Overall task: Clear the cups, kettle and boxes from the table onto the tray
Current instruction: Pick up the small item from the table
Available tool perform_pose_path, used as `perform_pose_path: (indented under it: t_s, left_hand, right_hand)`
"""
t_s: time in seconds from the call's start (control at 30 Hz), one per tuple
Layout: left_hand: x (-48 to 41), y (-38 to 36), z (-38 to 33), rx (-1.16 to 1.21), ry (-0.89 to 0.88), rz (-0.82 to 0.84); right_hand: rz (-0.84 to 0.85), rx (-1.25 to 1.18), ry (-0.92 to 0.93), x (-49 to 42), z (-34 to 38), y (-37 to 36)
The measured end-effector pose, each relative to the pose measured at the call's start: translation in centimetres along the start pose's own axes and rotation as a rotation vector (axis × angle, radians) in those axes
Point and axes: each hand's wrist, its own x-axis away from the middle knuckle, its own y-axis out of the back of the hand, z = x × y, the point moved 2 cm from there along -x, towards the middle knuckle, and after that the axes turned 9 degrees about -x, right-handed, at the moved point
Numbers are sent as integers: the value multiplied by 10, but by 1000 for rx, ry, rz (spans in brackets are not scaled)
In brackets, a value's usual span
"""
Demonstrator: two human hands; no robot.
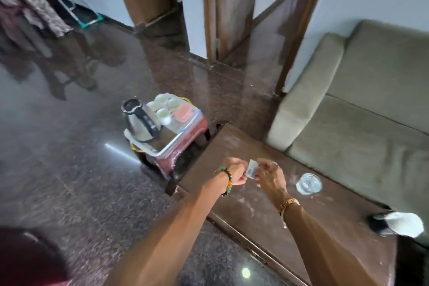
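Both hands met over the brown table, near its far left corner. Left hand, beaded bracelet at the wrist, had its fingers curled and pinched the left edge of a small pale packet. Right hand, gold bracelet at the wrist, had its fingers curled onto the packet's right edge. We noted the packet held upright between the two grips, clear of the tabletop, and too blurred to read.

Right of the grip, near it, a clear glass stood on the table. Beyond the grip to the left, off the table, the tray sat on a low stool; on it were the kettle, white cups and an orange-lidded box. A sofa ran along the far right
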Motion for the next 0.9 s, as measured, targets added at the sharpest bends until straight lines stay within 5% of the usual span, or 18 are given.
perform_pose_path:
  t_s: [0.47,0.7,0.9]
  left_hand:
    - [25,271,-5,329,17,-130]
    - [-35,336,10,218,30,-297]
    - [-91,353,-10,58,8,-285]
  right_hand:
    - [292,108,53,3,128,-246]
    - [393,66,-23,-43,121,-323]
    - [382,75,-95,-94,132,-340]
